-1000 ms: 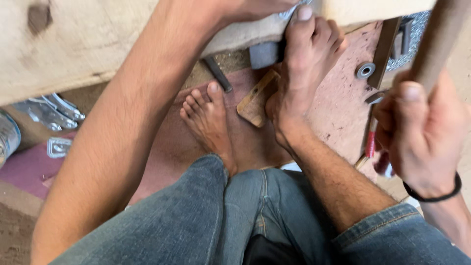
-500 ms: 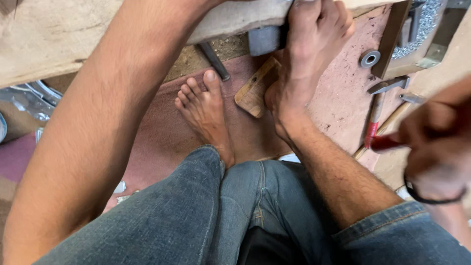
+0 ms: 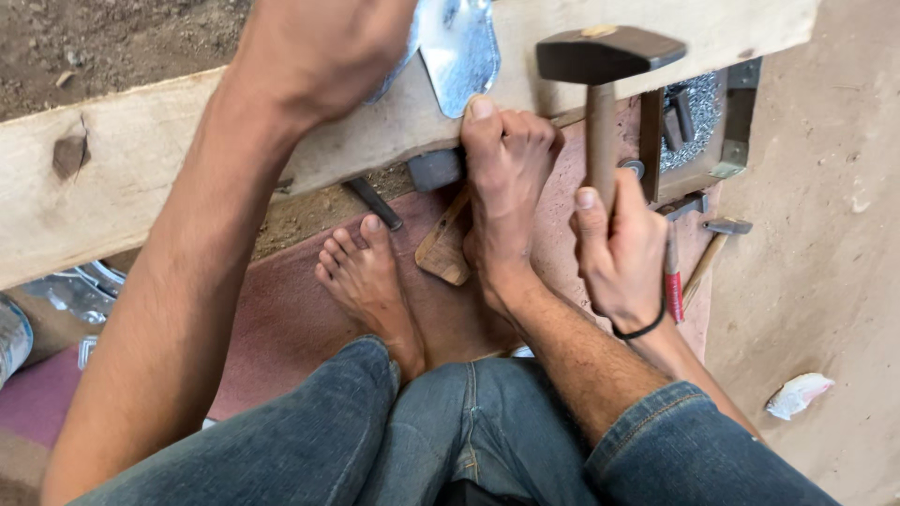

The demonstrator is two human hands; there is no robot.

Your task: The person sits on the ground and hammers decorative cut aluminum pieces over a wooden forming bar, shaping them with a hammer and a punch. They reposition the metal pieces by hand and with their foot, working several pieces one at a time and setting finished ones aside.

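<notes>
My left hand (image 3: 323,47) reaches far out and holds a shiny metal sheet (image 3: 459,47) against the top of a long wooden plank (image 3: 141,178); its fingers are hidden behind the wrist. My right hand (image 3: 619,253) grips the brown handle of a hammer (image 3: 600,112), thumb along the shaft. The dark hammer head hangs over the plank, just right of the sheet. My right foot (image 3: 506,197) presses its toes against the plank's lower edge under the sheet. My left foot (image 3: 366,281) rests flat on a maroon mat (image 3: 281,328).
A wooden box with nails (image 3: 698,126) stands right of the hammer. Below it lie a small hammer (image 3: 717,239) and a red-handled tool (image 3: 673,295). A wooden block (image 3: 442,251) lies between the feet. Metal pieces (image 3: 80,290) sit at the left and a white scrap (image 3: 797,394) at the right.
My right hand has swung the hammer in from the right edge, and its head now sits over the plank beside the metal sheet. My left hand and feet stay in place.
</notes>
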